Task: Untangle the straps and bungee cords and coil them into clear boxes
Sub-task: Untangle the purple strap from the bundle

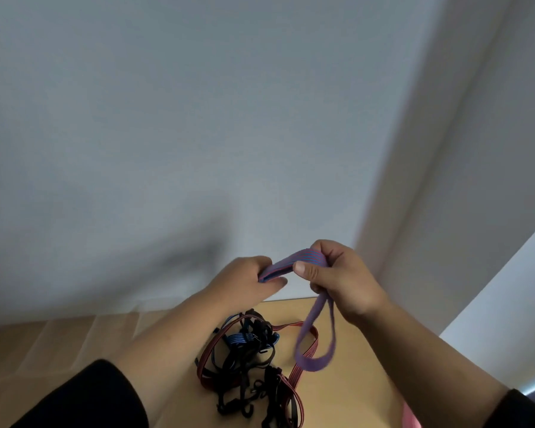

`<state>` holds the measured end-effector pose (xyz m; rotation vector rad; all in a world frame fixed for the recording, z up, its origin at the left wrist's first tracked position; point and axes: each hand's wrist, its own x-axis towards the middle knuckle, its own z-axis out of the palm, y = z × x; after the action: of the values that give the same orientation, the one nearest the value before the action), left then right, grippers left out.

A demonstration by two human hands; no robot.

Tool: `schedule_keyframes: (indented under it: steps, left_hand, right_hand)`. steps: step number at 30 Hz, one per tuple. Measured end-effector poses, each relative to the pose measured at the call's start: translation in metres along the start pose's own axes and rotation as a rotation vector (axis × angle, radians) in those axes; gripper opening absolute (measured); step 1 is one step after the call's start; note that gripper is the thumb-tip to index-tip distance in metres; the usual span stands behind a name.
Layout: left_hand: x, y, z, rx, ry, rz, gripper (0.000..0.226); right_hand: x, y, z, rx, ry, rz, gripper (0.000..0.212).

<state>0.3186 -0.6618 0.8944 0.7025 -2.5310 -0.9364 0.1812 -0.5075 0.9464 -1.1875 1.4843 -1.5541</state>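
A flat blue-and-red striped strap (294, 263) is stretched between both hands above the table. My left hand (244, 281) pinches its left end. Gripping the right part is my right hand (340, 281), and from it a loop of the same strap (317, 344) hangs down, blurred and purple-looking. Below the hands a tangle of straps and bungee cords (250, 362) lies on the wooden table (346, 393): dark red striped cords, black straps with hooks and a light blue striped piece. No clear box is in view.
The table's far edge runs just behind the tangle, against a pale wall (198, 134). A wall corner (393, 196) rises at the right. A pink thing (411, 417) shows at the bottom edge by my right arm.
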Motion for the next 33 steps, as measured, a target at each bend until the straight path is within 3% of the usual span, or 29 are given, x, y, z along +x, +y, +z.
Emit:
schedule_keyframes:
  steps: [7, 10, 13, 16, 19, 21, 23, 27, 31, 33]
  left_hand:
    - [-0.011, -0.041, 0.015, -0.276, 0.005, -0.118, 0.045]
    - [-0.019, -0.045, 0.026, -0.428, -0.041, -0.181, 0.054]
    - [-0.032, -0.037, 0.052, -0.621, -0.176, -0.206, 0.044]
    - [-0.041, -0.023, 0.073, -0.760, -0.276, -0.116, 0.041]
    - [-0.038, -0.017, 0.079, -0.754, -0.242, -0.001, 0.040]
    - [-0.035, -0.017, 0.079, -0.767, -0.208, 0.016, 0.037]
    - [-0.033, -0.016, 0.079, -0.808, -0.214, 0.028, 0.037]
    - [-0.035, 0.001, 0.085, -0.906, -0.417, 0.030, 0.063]
    - [-0.041, 0.031, 0.103, -0.884, -0.569, 0.125, 0.036]
    - [-0.042, 0.050, 0.113, -0.977, -0.575, 0.135, 0.045]
  right_hand:
    - [0.002, -0.022, -0.007, -0.445, -0.174, 0.211, 0.024]
    - [0.001, -0.021, 0.002, -0.504, -0.082, 0.197, 0.027]
    - [0.000, -0.015, 0.016, -0.215, 0.093, 0.135, 0.032]
    - [-0.003, -0.005, 0.031, 0.043, 0.210, 0.094, 0.031]
    - [-0.007, -0.001, 0.038, 0.104, 0.294, 0.033, 0.030]
    - [-0.012, -0.003, 0.036, 0.095, 0.334, 0.018, 0.040]
    - [-0.016, -0.001, 0.033, 0.127, 0.389, 0.023, 0.038]
    - [-0.025, 0.007, 0.035, 0.277, 0.439, -0.030, 0.027]
    - [-0.030, 0.009, 0.033, 0.414, 0.499, -0.153, 0.038]
    - [-0.030, 0.008, 0.025, 0.558, 0.547, -0.199, 0.044]
